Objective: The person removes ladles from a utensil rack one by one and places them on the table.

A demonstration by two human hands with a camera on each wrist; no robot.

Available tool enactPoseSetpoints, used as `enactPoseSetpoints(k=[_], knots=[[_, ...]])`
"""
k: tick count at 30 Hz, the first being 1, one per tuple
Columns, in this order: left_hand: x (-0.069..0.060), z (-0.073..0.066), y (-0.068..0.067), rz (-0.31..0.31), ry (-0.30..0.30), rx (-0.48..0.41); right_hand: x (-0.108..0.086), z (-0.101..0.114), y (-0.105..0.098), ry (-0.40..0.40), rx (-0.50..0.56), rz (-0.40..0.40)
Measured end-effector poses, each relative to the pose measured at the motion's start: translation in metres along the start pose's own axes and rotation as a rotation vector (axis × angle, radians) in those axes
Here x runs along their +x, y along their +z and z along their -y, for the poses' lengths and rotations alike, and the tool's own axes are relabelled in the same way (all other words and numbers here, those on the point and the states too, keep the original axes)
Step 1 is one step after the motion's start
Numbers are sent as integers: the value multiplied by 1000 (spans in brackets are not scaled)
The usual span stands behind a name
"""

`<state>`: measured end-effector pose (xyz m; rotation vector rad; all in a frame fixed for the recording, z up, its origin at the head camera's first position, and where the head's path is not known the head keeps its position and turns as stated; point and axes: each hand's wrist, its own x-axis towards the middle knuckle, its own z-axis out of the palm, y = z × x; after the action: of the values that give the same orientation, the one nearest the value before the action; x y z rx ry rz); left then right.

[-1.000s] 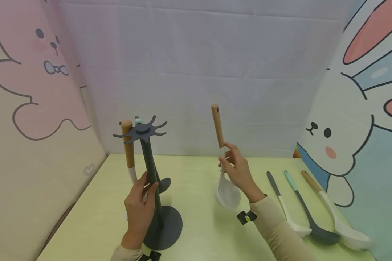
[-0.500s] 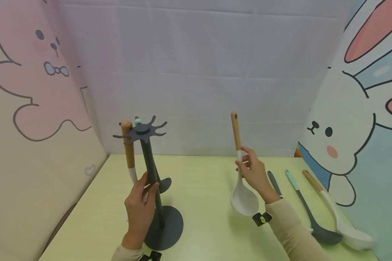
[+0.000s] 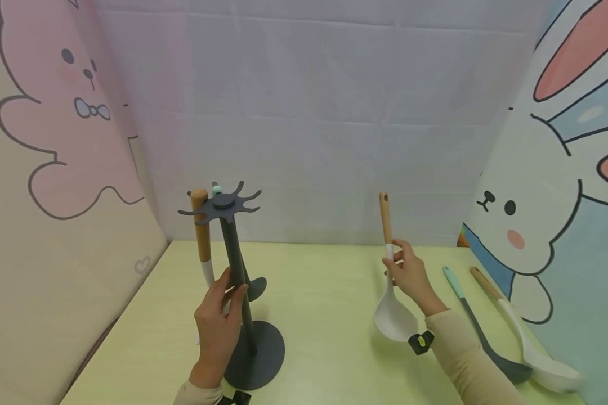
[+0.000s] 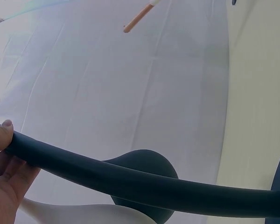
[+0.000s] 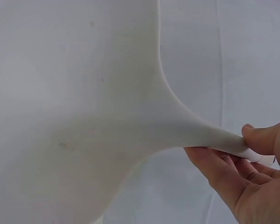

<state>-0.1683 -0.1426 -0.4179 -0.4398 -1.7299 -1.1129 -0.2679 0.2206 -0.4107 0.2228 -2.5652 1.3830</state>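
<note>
My right hand (image 3: 410,275) holds a white serving spoon (image 3: 395,319) by its white neck, just below the wooden handle. The spoon is raised off the table, handle up and bowl down. In the right wrist view, thumb and fingers pinch the neck of the broad white spoon (image 5: 121,112). My left hand (image 3: 217,326) grips the pole of a dark utensil stand (image 3: 233,242), which stands upright. On the stand's hooks hang a wooden-handled white utensil (image 3: 202,242), partly behind my left hand, and a dark utensil (image 3: 256,288) with a mint handle tip.
To the right lie a mint-handled dark ladle (image 3: 478,332) and a wooden-handled white ladle (image 3: 529,349). My right sleeve (image 3: 461,349) covers part of the table beside them. A pale curtain (image 3: 309,140) closes off the back, with printed side panels (image 3: 527,202).
My right hand has carried the serving spoon to the right and lower. The forearm now hides a grey-handled white ladle seen earlier. My left hand keeps its place on the pole.
</note>
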Motion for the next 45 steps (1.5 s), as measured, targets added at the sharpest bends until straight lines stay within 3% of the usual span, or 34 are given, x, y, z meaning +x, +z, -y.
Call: enactPoseSetpoints(k=[10, 24, 31, 45], knots=[[0, 0, -1, 8, -8, 0, 1, -20, -2, 97, -33, 47], [0, -2, 0, 6, -13, -4, 0, -38, -3, 145, -50, 122], [-2, 1, 0, 10, -12, -7, -2, -45, -4, 184, -13, 191], [0, 0, -1, 7, -22, 2, -7, -64, -7, 270, -41, 318]])
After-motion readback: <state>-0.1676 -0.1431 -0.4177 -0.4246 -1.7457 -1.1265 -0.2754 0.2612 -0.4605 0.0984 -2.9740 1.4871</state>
